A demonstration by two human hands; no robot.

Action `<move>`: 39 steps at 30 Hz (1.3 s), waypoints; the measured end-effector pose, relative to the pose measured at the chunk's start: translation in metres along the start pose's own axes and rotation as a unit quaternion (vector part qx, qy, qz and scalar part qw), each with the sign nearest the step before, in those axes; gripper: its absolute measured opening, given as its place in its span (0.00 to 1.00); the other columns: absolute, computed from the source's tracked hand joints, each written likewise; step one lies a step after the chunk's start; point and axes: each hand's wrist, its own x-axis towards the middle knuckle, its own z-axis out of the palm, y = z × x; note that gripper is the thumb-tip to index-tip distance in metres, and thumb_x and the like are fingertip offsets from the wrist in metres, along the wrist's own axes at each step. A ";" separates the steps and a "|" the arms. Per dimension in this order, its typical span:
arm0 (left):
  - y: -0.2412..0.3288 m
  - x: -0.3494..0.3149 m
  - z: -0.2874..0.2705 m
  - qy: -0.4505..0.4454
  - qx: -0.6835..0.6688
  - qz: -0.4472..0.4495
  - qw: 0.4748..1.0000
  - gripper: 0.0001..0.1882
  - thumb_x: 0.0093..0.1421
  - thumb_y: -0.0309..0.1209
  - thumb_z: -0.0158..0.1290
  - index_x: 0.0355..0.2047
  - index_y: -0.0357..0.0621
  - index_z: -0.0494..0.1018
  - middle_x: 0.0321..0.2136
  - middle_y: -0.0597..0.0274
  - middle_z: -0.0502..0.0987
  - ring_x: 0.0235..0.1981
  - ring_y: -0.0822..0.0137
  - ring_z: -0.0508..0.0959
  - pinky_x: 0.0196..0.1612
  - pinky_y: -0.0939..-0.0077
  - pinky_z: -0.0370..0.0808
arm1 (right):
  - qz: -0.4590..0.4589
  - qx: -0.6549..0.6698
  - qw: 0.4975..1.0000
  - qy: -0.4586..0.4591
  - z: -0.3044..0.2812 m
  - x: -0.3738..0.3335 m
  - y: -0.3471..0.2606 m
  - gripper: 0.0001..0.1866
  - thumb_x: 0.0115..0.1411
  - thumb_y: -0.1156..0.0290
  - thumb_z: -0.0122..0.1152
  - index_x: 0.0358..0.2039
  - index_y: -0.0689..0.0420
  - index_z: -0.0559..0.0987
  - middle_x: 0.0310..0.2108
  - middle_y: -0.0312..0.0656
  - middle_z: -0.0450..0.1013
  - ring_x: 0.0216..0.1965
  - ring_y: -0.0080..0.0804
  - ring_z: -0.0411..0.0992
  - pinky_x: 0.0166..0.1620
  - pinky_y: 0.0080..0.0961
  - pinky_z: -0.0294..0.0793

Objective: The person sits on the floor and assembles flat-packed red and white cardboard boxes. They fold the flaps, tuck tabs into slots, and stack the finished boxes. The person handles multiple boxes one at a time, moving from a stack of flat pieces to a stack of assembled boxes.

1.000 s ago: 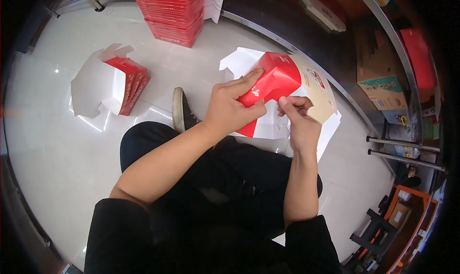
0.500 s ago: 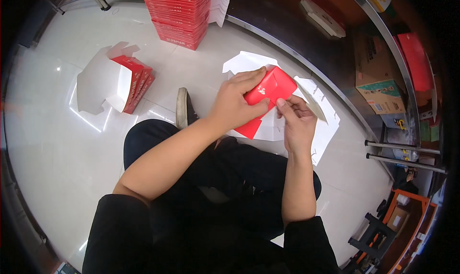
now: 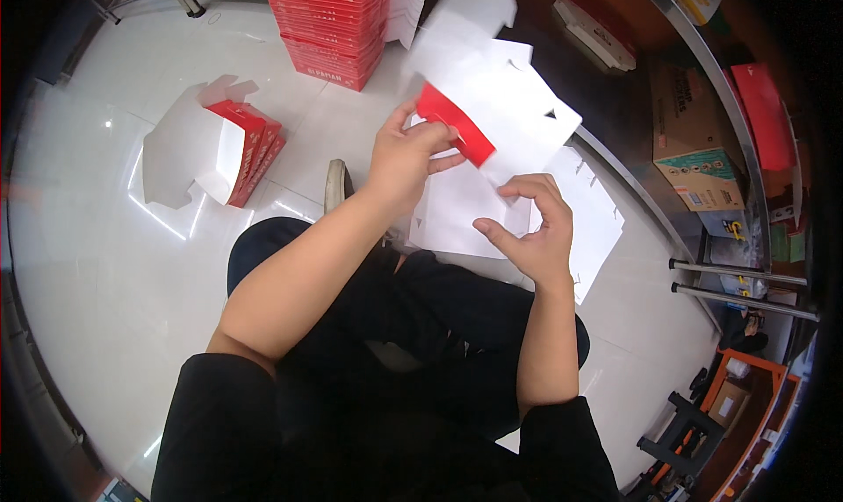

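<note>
My left hand (image 3: 406,158) grips the red edge of a partly folded cardboard food box (image 3: 457,122) between thumb and fingers. Its white inside faces up, and its far flaps (image 3: 474,14) are blurred by motion. Just below the box's near right side, my right hand (image 3: 542,234) holds nothing; thumb and fingers are spread in a curve. Under both hands lie white flat cardboard blanks (image 3: 465,210) on the floor, partly covered by the raised box.
At the left stands a nested stack of red and white folded boxes (image 3: 250,155). A tall pile of red flat blanks (image 3: 338,41) rises at the back. A metal-edged shelf with a brown carton (image 3: 694,133) runs along the right.
The box has swung up and away from me, turning from its red outside to its white inside. My right hand has let go of it and opened; my left hand still holds on.
</note>
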 end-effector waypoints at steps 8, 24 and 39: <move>-0.015 -0.010 0.003 0.000 0.047 0.022 0.999 0.42 0.55 0.20 0.61 0.69 0.41 0.55 0.49 0.51 0.77 0.49 0.59 0.81 0.49 0.60 0.83 | 0.075 -0.031 0.984 0.161 0.022 -0.003 -0.004 0.11 0.53 0.78 0.72 0.38 0.62 0.85 0.31 0.42 0.78 0.31 0.30 0.74 0.37 0.23 0.71; -0.026 -0.025 0.012 -0.112 0.310 0.197 0.923 0.43 0.50 0.22 0.62 0.69 0.41 0.61 0.48 0.52 0.80 0.42 0.63 0.83 0.47 0.70 0.81 | 0.087 0.006 0.976 0.200 0.036 -0.008 -0.008 0.07 0.53 0.81 0.73 0.33 0.65 0.83 0.31 0.41 0.79 0.28 0.23 0.71 0.32 0.18 0.66; -0.020 -0.021 0.006 -0.164 0.496 0.293 0.801 0.64 0.43 0.34 0.73 0.73 0.40 0.42 0.65 0.42 0.60 0.64 0.49 0.66 0.62 0.58 0.71 | 0.261 0.376 0.877 0.143 0.004 0.000 -0.001 0.26 0.54 0.78 0.75 0.51 0.64 0.72 0.40 0.47 0.80 0.39 0.27 0.77 0.46 0.23 0.74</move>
